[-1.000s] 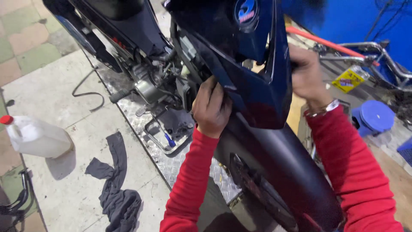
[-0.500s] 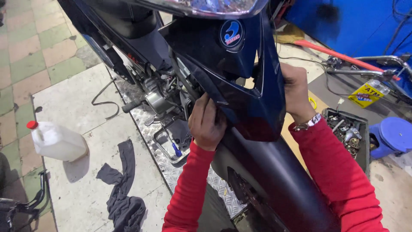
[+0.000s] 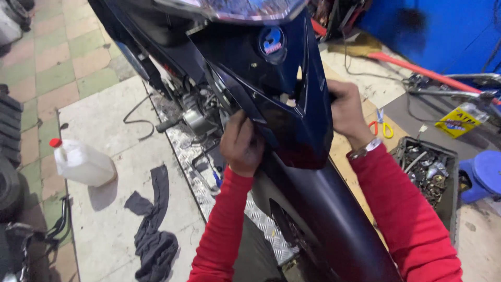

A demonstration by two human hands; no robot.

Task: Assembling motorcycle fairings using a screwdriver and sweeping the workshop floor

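Seemingly the work on the dark blue front cover (image 3: 292,104) of the motorcycle is mid-way: the panel sits in place over the front, below the headlight (image 3: 235,8), yet both hands are at its edges, so by my judgement it is neither fully fastened nor fully freed; no screw or tool shows in either hand. At far left a white plastic jug with a red cap (image 3: 81,163) stands on the concrete floor (image 3: 104,115), and a dark rag (image 3: 154,230) lies just beside the chequered metal ramp (image 3: 195,172). The left hand (image 3: 241,143) has its fingers curled and pressed against the panel's left edge, the fingertips hidden behind it. The right hand (image 3: 347,112) wraps the right edge, fingers tucked out of sight behind the plastic, so I cannot tell how tightly it grips. Further right, orange-handled scissors (image 3: 381,125) lie on the floor near a tray of bolts and parts (image 3: 425,169).
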